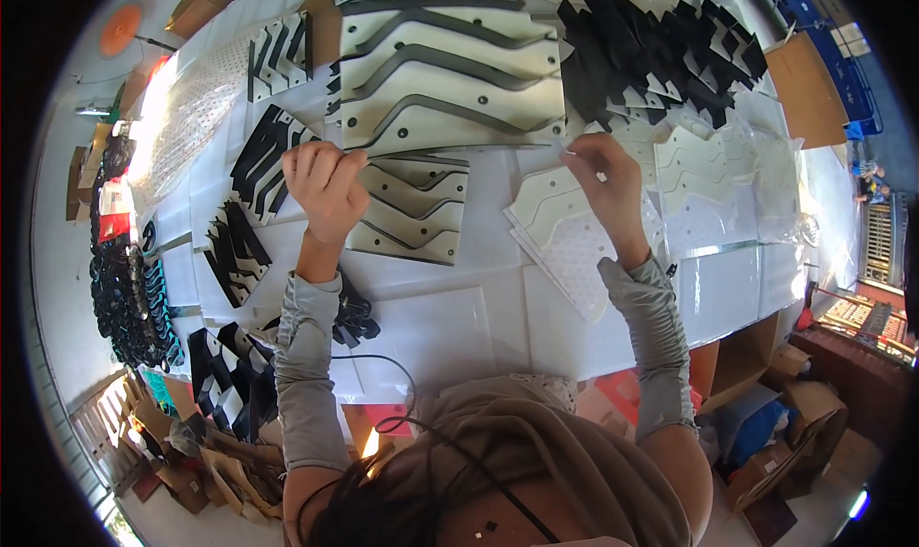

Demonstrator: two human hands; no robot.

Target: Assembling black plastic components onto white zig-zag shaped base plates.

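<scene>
A large cream panel (445, 76) with dark zigzag grooves and small dark holes lies ahead of me on top of other pieces. My left hand (328, 188) is closed at its near left corner, fingertips at the panel's edge. At the near right corner, my right hand (606, 178) pinches a small pale sliver, too small to name. Just below the panel, between my hands, is a smaller cream grooved panel (412, 212). White zigzag-edged sheets (555, 207) lie beside and under my right hand.
Black zigzag strips (661, 54) are heaped at the far right. Smaller black-and-cream grooved pieces (273, 159) lie left of my left hand. Clear plastic wrap (191, 111) covers the far left. Cardboard boxes (809, 88) stand beyond the table's right edge. A black cable (407, 375) loops near me.
</scene>
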